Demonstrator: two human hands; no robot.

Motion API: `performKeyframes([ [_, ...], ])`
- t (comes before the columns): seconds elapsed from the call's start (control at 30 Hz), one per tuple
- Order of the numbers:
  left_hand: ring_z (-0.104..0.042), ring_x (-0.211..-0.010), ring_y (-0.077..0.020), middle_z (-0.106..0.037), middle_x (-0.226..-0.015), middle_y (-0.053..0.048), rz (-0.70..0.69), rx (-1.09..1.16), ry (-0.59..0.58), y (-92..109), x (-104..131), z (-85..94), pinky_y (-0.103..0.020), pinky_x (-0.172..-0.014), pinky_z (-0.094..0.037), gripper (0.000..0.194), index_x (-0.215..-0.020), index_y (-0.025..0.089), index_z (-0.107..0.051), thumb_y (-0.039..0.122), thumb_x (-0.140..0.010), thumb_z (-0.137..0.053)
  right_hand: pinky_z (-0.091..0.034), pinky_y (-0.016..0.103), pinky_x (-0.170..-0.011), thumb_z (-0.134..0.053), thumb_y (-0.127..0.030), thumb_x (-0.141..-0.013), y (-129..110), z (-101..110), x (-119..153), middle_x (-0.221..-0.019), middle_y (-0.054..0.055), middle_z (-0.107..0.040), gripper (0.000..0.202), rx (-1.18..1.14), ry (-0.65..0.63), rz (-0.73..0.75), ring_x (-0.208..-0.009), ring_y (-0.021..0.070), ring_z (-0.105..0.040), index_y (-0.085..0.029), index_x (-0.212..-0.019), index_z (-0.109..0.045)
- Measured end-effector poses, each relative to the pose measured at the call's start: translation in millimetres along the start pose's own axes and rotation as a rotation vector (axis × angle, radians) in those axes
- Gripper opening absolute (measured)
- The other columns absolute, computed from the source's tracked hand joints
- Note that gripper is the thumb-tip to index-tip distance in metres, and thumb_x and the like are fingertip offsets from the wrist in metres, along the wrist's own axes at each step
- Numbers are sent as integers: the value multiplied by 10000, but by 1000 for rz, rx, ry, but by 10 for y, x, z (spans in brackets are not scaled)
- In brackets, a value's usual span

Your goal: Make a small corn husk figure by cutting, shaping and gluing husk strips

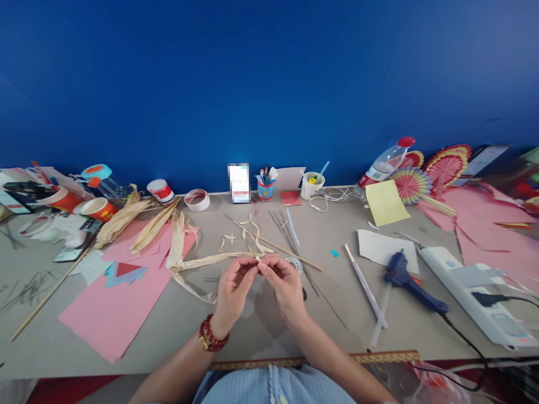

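My left hand (236,286) and my right hand (286,283) meet above the table, fingertips pinched together on a small pale piece (258,259) that looks like corn husk. Most of the piece is hidden by the fingers. A red bead bracelet (214,335) is on my left wrist. Long husk strips (206,260) lie to the left of my hands, and small curled husk pieces (229,238) lie beyond them. Close to my right hand is a clear round spool (295,265), with thin dark wires (311,280) beside it.
Pink paper (113,314) and dried husks (122,219) lie left. On the right are a blue glue gun (415,286), a white power strip (475,297), a bottle (387,163) and paper fans (446,165). A lit phone (240,184) stands against the blue wall (269,84).
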State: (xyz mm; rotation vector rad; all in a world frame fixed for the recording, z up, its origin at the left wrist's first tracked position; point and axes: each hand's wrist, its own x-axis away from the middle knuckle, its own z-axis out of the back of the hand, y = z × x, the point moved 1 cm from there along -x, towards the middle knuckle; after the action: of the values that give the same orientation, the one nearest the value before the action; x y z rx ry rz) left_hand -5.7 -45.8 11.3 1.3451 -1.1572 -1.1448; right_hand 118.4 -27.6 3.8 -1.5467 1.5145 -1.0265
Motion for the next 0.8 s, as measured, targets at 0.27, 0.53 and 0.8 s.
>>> performKeyframes([
  [0.27, -685, -888, -187, -722, -934, -56, -14, 1, 14, -37, -10, 14, -306, -829, -555, 168, -981, 180, -667, 315, -884, -646, -482, 292, -764, -781, -299, -762, -14, -25, 26, -844, 17, -626, 99, -18, -8, 27, -788, 174, -576, -223, -762, -718],
  [0.53, -674, -853, -189, -719, -895, -57, 19, 16, -32, -2, 19, -52, -305, -814, -551, 177, -938, 173, -678, 331, -859, -674, -460, 287, -781, -745, -324, -802, 7, -12, 14, -845, 12, -597, 132, -14, -39, 29, -798, 171, -546, -217, -766, -677],
  [0.8, -640, -816, -160, -707, -854, -28, 99, 154, -42, -109, 27, -44, -265, -781, -526, 166, -900, 182, -701, 335, -837, -704, -470, 267, -742, -762, -328, -781, -22, -38, 40, -881, 16, -585, 139, -68, -52, -22, -786, 164, -539, -220, -774, -675],
])
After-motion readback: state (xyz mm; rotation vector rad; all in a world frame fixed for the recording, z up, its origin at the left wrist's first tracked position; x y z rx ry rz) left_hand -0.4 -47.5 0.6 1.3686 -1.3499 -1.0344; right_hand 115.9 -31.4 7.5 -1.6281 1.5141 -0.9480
